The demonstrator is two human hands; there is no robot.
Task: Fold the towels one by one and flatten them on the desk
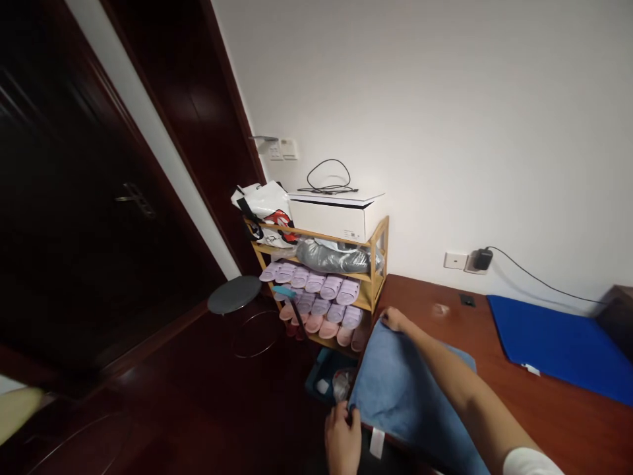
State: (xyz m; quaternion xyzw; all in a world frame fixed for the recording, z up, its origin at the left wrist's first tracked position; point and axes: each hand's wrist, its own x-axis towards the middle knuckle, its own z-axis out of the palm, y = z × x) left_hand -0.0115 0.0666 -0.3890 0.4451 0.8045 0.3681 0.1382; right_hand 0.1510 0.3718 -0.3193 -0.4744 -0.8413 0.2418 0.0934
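Note:
A light blue cloth [395,386] lies over the left end of the reddish-brown table [514,356], with a white tag at its near edge. My left hand [343,437] pinches the cloth's near left corner at the table's edge. At the far left corner, my right hand [393,319] has its fingers closed on the cloth, and my right forearm reaches across it. Further right on the table lies a flat dark blue cloth [564,343] with a white tag.
A wooden rack [373,284] holds purple and pink slippers, a white box [329,218] and a bag. Below stands a teal bin [319,382]. A round stool [234,294] is left of it. A black plug [482,258] sits in the wall.

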